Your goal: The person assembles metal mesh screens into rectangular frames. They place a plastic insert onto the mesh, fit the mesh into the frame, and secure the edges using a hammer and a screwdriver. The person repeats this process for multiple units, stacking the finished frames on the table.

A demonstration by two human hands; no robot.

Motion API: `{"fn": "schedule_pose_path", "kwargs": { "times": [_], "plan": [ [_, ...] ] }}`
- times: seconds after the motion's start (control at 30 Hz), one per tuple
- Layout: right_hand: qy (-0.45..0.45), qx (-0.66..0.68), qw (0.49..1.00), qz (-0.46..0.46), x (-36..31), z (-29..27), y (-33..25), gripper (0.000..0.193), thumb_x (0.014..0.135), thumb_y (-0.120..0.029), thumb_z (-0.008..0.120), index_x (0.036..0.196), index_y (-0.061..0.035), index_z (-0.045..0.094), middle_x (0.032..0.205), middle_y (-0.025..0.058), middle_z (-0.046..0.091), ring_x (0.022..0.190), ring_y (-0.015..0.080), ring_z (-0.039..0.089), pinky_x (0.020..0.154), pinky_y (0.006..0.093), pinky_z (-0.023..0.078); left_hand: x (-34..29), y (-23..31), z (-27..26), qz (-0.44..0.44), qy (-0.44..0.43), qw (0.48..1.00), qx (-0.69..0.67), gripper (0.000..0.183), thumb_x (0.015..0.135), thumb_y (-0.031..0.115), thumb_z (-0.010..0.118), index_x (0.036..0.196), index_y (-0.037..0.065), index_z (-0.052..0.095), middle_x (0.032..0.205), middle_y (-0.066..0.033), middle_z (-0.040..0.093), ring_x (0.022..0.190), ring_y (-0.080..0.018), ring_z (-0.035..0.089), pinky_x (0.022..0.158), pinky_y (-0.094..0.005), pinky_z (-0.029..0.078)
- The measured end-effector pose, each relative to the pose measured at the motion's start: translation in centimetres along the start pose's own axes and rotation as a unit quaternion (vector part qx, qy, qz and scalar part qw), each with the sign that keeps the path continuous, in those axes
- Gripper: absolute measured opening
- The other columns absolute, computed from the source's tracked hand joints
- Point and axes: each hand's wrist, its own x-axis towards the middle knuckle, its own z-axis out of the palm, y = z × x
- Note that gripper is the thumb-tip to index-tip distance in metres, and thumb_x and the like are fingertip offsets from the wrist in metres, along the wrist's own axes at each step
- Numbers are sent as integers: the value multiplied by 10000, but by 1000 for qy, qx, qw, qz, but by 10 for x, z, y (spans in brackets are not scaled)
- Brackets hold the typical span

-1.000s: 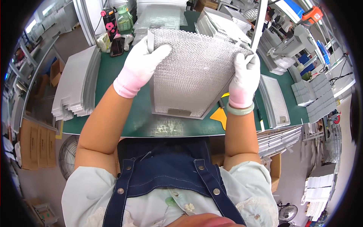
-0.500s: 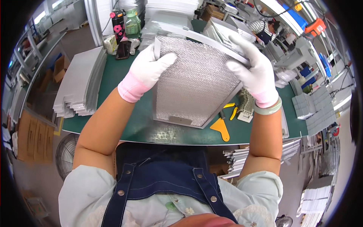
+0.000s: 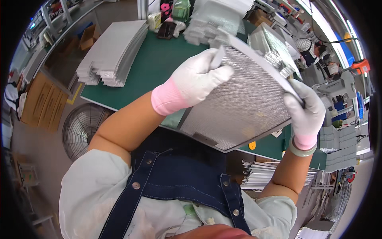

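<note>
Reads as nothing legible: no word, number, brand or sign clear enough to make out. On the tall brown cardboard cartons (image 3: 43, 103) standing upright at the far left, shows dark lines of print running up the sides, too small and blurred to decipher. On the small pale yellow-and-white box (image 3: 154, 20) near the back of the green tabletop (image 3: 151, 55), shows faint markings, likewise too small to read. On the rectangular silvery mesh panel (image 3: 254, 95), bears a small brownish-grey rectangle (image 3: 205, 139) along the lower edge; cannot be told as label or fitting.
</note>
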Motion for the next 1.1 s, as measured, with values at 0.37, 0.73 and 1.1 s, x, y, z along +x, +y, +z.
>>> {"fn": "schedule_pose_path", "kwargs": {
  "times": [0.37, 0.73, 1.1],
  "plan": [
    [-55, 57, 993, 91, -32, 36, 48, 298, 850, -75, 772, 1108, 49, 689, 895, 20, 685, 758, 54, 571, 682, 199, 465, -25, -38, 19, -141, -25, 990, -20, 311, 999, 260, 564, 1131, -22, 571, 956, 11, 573, 874, -57, 481, 822, -239, 431],
    [-42, 135, 972, 186, -53, 51, 109, 265, 860, -90, 763, 1092, 23, 703, 930, 6, 687, 824, 58, 604, 763, 206, 486, 3, -83, 32, 203, 171, 925, 271, 308, 804, 101, 767, 1077, -9, 675, 998, -144, 691, 923, -256, 680, 826, -306, 536],
    [-35, 89, 982, 162, -54, 45, 110, 283, 844, -109, 777, 1083, 27, 708, 925, 38, 695, 824, 80, 611, 763, 233, 490, -5, -91, 51, 20, 85, 980, -180, 454, 882, 14, 688, 1312, -36, 551, 1108, -81, 679, 895, -70, 608, 783, -217, 511]
  ]
}}
